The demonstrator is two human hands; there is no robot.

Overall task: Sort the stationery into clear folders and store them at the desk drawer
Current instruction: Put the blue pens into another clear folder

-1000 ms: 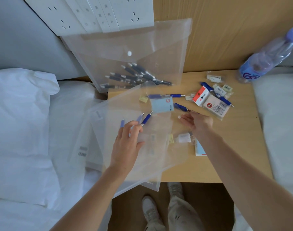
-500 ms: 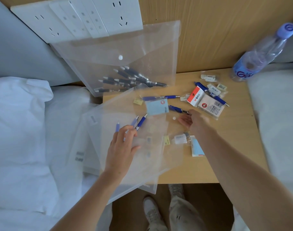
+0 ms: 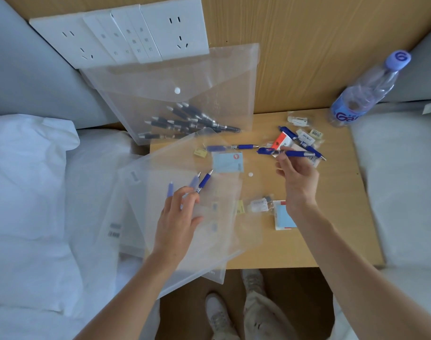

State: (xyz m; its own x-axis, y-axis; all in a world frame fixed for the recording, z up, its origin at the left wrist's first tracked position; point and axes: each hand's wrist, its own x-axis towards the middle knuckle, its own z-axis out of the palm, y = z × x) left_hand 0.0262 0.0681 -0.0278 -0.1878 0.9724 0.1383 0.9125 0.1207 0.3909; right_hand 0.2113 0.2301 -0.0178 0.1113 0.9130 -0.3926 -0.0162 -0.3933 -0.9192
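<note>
My left hand [image 3: 178, 215] grips a clear folder [image 3: 219, 241] at its open edge, over the desk's left side; blue pens [image 3: 204, 181] show inside it. My right hand [image 3: 296, 176] pinches a blue pen [image 3: 289, 153] lifted just above the desk. Another blue pen [image 3: 234, 147] lies under the folder's flap. A second clear folder [image 3: 209, 77] with several dark pens [image 3: 187, 119] leans against the wall. Erasers and small packets [image 3: 305, 137] lie at the back right of the desk [image 3: 332, 229].
A water bottle [image 3: 366, 94] stands at the desk's back right corner. Blue sticky notes [image 3: 228, 162] and another pad [image 3: 284, 218] lie on the desk. White pillows [image 3: 25, 180] are to the left, bedding [image 3: 400, 180] to the right. Wall sockets [image 3: 126, 35] sit above.
My right hand has picked up a blue pen from the desk and raised it. My left hand stays on the folder.
</note>
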